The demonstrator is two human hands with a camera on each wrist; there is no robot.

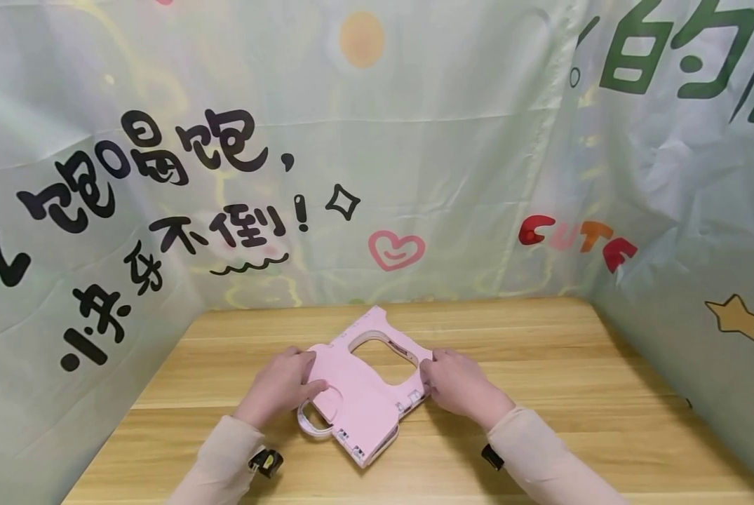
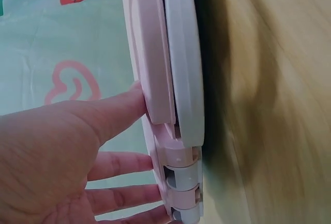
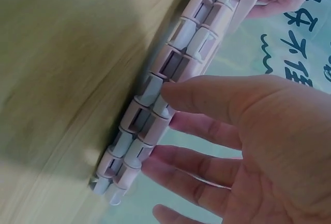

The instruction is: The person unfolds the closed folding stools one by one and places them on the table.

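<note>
A pink and white plastic folding stool (image 1: 364,414), folded nearly flat, lies on the wooden table in the head view. It has a large rounded opening and a white loop handle (image 1: 313,426) at its left. My left hand (image 1: 280,387) grips its left edge, thumb on the pink face. My right hand (image 1: 461,384) holds its right corner beside the hinges. The left wrist view shows thumb and fingers against the stool's edge (image 2: 155,63). In the right wrist view, the thumb of my right hand (image 3: 274,125) touches a double row of hinge knuckles (image 3: 186,32).
The wooden table (image 1: 509,337) spreads around the stool. A printed cloth (image 1: 452,161) with writing and drawings hangs behind it and along both sides. Small black devices sit at both wrists, the left wrist device (image 1: 266,463) and the right wrist device (image 1: 492,457).
</note>
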